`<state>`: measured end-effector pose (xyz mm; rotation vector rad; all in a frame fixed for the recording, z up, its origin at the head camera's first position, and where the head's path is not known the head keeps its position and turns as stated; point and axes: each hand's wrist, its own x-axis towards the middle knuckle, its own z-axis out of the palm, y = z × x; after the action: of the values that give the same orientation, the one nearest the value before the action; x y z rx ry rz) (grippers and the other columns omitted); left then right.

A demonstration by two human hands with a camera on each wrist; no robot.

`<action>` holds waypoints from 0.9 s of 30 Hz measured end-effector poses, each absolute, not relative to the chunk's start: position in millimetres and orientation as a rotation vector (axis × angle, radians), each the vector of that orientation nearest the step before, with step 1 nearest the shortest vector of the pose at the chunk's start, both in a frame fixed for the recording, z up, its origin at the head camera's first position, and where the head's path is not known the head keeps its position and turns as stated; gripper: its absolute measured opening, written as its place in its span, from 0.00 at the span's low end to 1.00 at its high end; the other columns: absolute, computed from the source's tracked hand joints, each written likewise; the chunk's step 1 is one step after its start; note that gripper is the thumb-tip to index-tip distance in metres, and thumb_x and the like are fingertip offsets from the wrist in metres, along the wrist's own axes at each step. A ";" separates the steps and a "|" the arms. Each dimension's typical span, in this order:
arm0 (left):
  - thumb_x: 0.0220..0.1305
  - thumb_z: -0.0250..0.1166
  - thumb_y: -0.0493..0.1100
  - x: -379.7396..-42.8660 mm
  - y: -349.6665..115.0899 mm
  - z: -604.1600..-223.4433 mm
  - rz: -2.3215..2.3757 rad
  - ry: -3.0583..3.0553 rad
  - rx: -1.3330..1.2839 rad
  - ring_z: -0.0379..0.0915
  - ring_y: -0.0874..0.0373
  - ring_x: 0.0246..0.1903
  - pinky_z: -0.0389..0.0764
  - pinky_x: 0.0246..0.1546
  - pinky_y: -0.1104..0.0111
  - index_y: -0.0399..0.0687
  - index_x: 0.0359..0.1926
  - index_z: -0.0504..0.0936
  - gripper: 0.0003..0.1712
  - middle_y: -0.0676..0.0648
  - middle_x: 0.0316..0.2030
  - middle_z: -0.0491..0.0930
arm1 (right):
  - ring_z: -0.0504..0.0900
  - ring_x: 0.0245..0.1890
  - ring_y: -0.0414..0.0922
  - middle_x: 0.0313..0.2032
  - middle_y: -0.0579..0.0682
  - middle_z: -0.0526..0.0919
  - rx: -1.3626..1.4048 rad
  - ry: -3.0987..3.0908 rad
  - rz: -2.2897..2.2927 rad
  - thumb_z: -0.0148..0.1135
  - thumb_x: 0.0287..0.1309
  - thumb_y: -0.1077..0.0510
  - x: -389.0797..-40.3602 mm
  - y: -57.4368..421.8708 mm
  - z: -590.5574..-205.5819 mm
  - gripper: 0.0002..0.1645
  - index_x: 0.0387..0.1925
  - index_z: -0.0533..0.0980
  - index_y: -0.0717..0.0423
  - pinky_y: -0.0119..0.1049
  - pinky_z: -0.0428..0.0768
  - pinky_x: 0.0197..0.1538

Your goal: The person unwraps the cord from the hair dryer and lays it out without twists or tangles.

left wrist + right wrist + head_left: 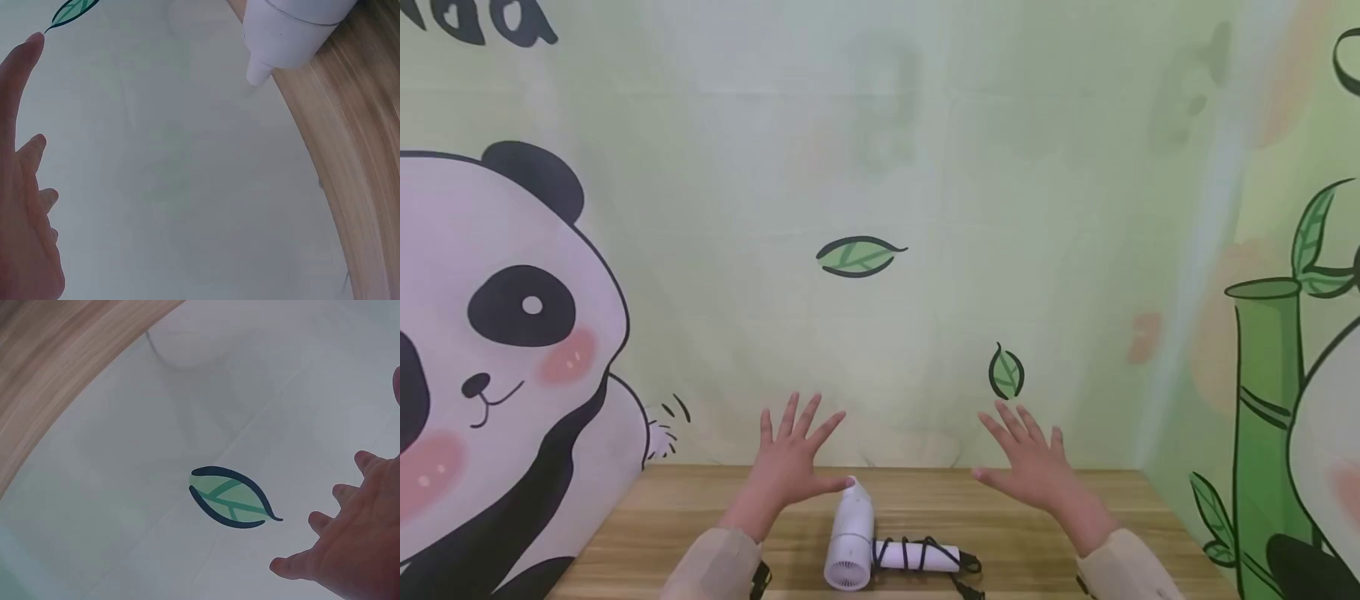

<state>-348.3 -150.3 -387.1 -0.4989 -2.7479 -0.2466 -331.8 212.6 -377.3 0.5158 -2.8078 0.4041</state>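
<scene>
A white hair dryer [852,533] lies on the wooden table [700,517], its narrow nozzle pointing away from me and its round vented end towards me. Its handle [892,555] sticks out to the right, with a black cord [928,546] wound around it. My left hand [793,462] is raised with fingers spread, and its thumb overlaps the nozzle tip in the head view. Fingers likewise spread, my right hand [1030,462] is raised to the right of the dryer and holds nothing. In the left wrist view the dryer [294,31] shows at the top, apart from the hand.
Behind the table hangs a pale green backdrop [745,275] printed with a panda [572,292] at left, green leaves [857,257] and a bamboo stalk [1266,400] at right. The table's far edge meets the backdrop.
</scene>
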 end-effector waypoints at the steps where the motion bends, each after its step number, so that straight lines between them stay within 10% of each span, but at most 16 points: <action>1: 0.52 0.70 0.73 -348.1 -150.5 -387.7 -0.251 -2.751 -0.497 0.37 0.32 0.81 0.39 0.74 0.26 0.62 0.78 0.63 0.55 0.40 0.82 0.50 | 0.47 0.80 0.70 0.81 0.61 0.51 0.519 -2.808 0.404 0.62 0.61 0.31 -331.0 211.0 -377.3 0.53 0.79 0.57 0.49 0.87 0.44 0.67; 18: 0.57 0.67 0.71 -342.9 -153.1 -414.5 -0.365 -2.813 -0.427 0.41 0.33 0.81 0.41 0.75 0.28 0.60 0.77 0.63 0.51 0.39 0.80 0.55 | 0.58 0.76 0.70 0.79 0.61 0.57 0.636 -2.759 0.417 0.67 0.61 0.39 -321.6 194.0 -405.3 0.47 0.76 0.63 0.52 0.82 0.60 0.66; 27: 0.60 0.66 0.67 -343.0 -144.4 -437.2 -0.426 -2.771 -0.366 0.61 0.31 0.73 0.61 0.71 0.30 0.50 0.75 0.66 0.48 0.34 0.73 0.68 | 0.72 0.69 0.63 0.70 0.60 0.73 0.655 -2.612 0.396 0.69 0.61 0.49 -314.5 183.1 -421.8 0.34 0.67 0.74 0.56 0.69 0.73 0.66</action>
<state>-343.0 -144.4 -437.2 -0.3656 -2.7707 -0.4262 -314.5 183.1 -421.8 0.6551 -2.6116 0.3959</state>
